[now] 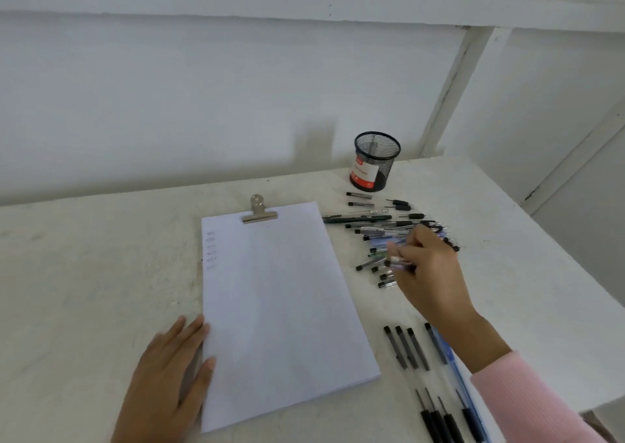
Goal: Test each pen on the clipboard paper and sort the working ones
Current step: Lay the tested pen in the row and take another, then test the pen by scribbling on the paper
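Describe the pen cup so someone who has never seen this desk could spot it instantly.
Start at the clipboard paper in the middle of the table. Past its top right corner, behind the loose pile of pens, stands the pen cup by the wall. It alone is upright: black wire mesh with a red and white label.
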